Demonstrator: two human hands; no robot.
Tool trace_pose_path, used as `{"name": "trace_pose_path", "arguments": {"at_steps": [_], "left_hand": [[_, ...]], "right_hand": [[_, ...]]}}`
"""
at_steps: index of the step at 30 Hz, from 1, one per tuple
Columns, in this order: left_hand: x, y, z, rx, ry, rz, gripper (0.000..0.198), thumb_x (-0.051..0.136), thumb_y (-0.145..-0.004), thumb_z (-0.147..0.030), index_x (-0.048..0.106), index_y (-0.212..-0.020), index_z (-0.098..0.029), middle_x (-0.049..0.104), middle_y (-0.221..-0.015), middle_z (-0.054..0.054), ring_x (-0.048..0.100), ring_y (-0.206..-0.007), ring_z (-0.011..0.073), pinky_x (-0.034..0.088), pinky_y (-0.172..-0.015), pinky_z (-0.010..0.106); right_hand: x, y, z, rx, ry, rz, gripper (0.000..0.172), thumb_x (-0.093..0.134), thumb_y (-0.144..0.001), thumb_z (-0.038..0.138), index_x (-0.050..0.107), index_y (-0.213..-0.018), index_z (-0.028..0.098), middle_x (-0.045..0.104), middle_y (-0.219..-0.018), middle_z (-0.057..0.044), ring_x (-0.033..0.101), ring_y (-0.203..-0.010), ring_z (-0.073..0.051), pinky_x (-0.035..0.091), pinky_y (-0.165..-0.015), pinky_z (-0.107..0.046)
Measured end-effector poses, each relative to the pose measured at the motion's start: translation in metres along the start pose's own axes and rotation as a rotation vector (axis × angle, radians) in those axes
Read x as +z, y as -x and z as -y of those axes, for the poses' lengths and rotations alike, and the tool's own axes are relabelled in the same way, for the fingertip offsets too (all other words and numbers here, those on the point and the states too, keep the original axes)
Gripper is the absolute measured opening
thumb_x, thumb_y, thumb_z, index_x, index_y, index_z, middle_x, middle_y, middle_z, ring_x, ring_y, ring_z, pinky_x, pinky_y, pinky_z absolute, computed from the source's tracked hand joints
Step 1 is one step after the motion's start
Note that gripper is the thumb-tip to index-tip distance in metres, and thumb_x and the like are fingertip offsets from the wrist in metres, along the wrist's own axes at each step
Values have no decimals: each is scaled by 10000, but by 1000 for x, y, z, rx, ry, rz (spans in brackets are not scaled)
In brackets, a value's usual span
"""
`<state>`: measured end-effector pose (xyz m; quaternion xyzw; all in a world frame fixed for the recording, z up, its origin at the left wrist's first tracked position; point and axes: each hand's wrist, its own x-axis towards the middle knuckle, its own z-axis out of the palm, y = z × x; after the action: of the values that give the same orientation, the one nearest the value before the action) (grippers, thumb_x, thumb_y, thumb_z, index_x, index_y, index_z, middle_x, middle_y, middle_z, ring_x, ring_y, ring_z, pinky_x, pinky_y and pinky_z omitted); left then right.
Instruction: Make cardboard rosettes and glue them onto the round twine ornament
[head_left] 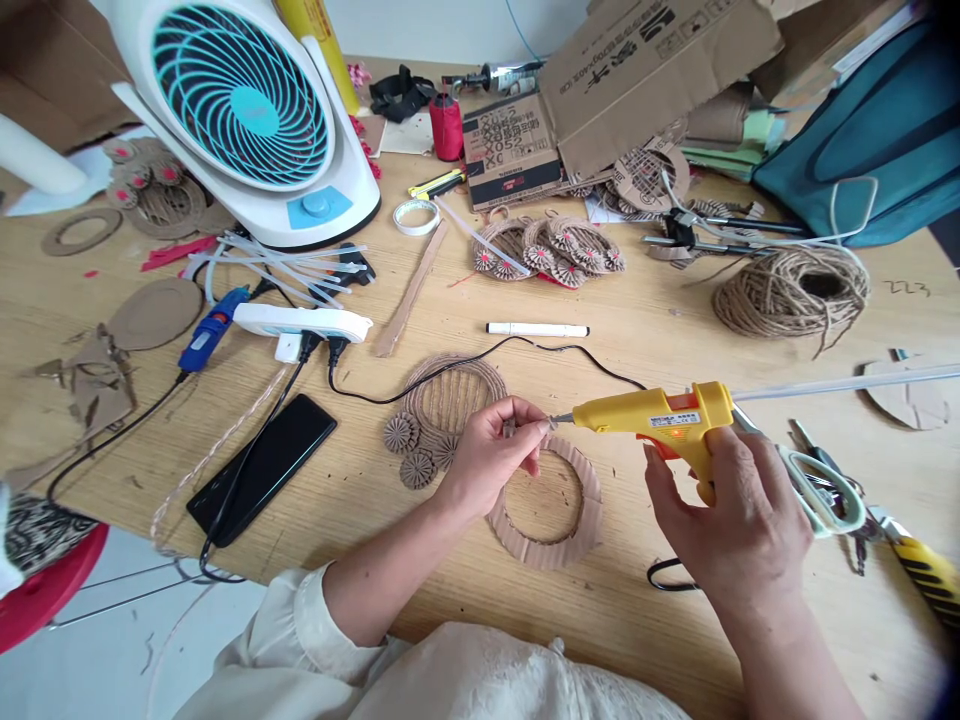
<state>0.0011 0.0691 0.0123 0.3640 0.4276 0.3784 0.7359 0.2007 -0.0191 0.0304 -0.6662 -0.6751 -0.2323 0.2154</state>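
Observation:
My right hand [750, 510] grips a yellow hot glue gun [652, 415], with a long clear glue stick [840, 382] running out of its back. The nozzle points left and meets the fingertips of my left hand [499, 445]. Those fingers are pinched on something small that I cannot make out. Below them a flat corrugated cardboard ring [551, 545] lies on the table. Left of it sits a round cardboard piece [457, 390] with a twine rim, and pleated cardboard rosettes [416, 468] lie against its lower edge.
A black cord [442, 375] crosses from the power strip [304, 322] toward the glue gun. A phone [262, 470], a white marker [538, 329], a twine roll [791, 295] and scissors [821, 490] lie around. A fan [330, 200] and cardboard box [652, 80] stand behind.

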Motion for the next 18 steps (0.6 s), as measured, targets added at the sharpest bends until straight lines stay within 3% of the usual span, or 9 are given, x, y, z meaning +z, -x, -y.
{"name": "trace_pose_path", "arguments": {"at_steps": [18], "left_hand": [[1, 1, -3, 9, -28, -25, 169, 736, -711, -278, 629, -754, -155, 549, -619, -47, 459, -521, 59, 492, -438, 165]], "right_hand": [[-3, 1, -1, 0, 7, -8, 298, 706, -859, 283, 539, -1081, 175, 653, -892, -75, 613, -703, -177, 452, -582, -287]]}}
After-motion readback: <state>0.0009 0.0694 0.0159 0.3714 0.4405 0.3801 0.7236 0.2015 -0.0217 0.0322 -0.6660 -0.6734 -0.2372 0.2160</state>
